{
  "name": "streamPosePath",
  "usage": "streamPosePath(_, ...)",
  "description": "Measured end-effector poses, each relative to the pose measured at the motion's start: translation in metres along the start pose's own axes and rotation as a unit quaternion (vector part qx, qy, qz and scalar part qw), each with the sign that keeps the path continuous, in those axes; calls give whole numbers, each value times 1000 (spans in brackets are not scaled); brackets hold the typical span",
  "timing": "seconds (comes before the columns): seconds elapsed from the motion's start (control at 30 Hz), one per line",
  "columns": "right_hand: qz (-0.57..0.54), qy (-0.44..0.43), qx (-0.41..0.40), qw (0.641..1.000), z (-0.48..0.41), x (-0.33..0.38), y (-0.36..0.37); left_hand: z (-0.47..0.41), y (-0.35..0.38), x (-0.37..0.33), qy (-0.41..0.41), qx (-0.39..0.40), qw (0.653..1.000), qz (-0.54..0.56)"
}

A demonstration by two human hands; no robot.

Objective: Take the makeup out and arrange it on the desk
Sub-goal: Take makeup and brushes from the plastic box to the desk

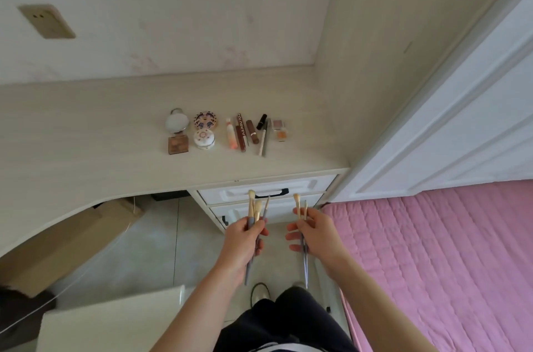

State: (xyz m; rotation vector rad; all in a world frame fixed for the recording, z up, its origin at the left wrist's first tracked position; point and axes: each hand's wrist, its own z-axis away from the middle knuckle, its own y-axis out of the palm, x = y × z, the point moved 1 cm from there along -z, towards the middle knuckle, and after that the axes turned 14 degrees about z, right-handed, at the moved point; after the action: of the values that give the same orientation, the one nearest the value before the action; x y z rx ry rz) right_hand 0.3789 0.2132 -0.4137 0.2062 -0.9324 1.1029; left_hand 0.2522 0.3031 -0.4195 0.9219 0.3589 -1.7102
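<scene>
Brushes [257, 209], likely light, stiff-handled and soft-tipped, sit at lower centre, three gripped by the left hand [243, 239], two pinched by the right hand [317, 233], best held mid-handle.

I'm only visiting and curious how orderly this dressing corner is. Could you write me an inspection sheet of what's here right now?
Surface: pale wood-grain desk, with makeup laid out towards its right end.
Job's things: patterned compact, square palette, tubes and pencils lie in a row; five makeup brushes are not yet on the desk.
Clutter: cardboard box under the desk.
Hands: left hand grips three brushes; right hand holds two.
Cables: thin pale line at lower left, cannot tell what it is.
Surroundings: wall socket, drawers, pink bedspread, white door.
</scene>
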Motion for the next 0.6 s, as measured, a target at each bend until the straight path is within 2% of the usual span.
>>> streamPosePath(0.27, 9, 8, -14, 1000, -58, 33, -20, -53, 29, -27, -19, 7, 1000, -19)
streamPosePath(0.6, 69, -10, -17, 997, -168, 89, -66, -148, 104, -86, -2, 13, 999, -45)
